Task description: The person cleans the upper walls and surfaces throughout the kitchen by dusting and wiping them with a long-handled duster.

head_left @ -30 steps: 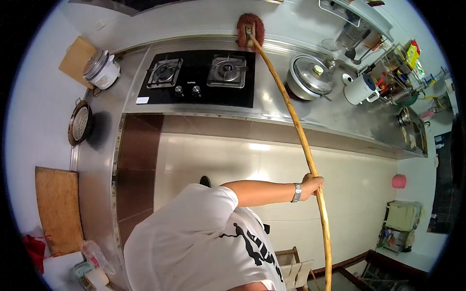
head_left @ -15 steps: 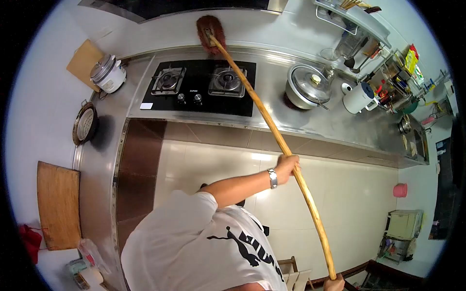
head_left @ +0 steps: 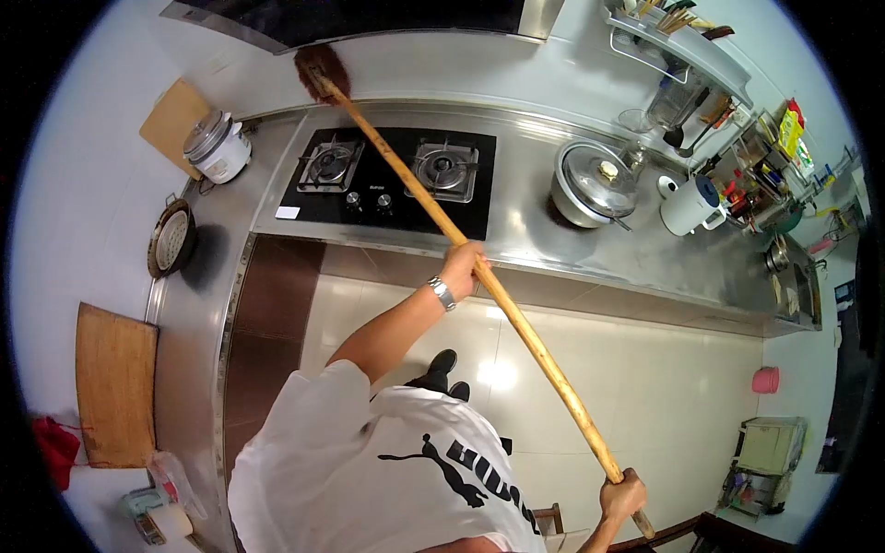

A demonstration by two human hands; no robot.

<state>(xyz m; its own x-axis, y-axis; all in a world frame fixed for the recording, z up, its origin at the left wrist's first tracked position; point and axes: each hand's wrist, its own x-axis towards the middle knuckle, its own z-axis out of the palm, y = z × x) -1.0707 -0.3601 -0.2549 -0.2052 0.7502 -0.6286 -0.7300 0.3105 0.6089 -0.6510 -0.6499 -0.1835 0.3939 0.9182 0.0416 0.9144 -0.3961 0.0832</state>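
Observation:
A long wooden pole slants across the view, with a reddish-brown, fuzzy mop head at its far end. That head rests against the white wall behind the stove, just under the dark range hood. My left hand, with a metal watch on its wrist, is closed around the middle of the pole. Lower down, my right hand grips the pole close to its butt end. Below the mop head lies the black two-burner gas stove.
A rice cooker stands left of the stove. To the right are a lidded pot and a white kettle. A utensil shelf hangs at upper right. A wooden board leans at left, and a chair is at the bottom.
The mop head has moved left and slightly up along the wall. My left hand has shifted left and up with the pole, and my right hand has risen further into view.

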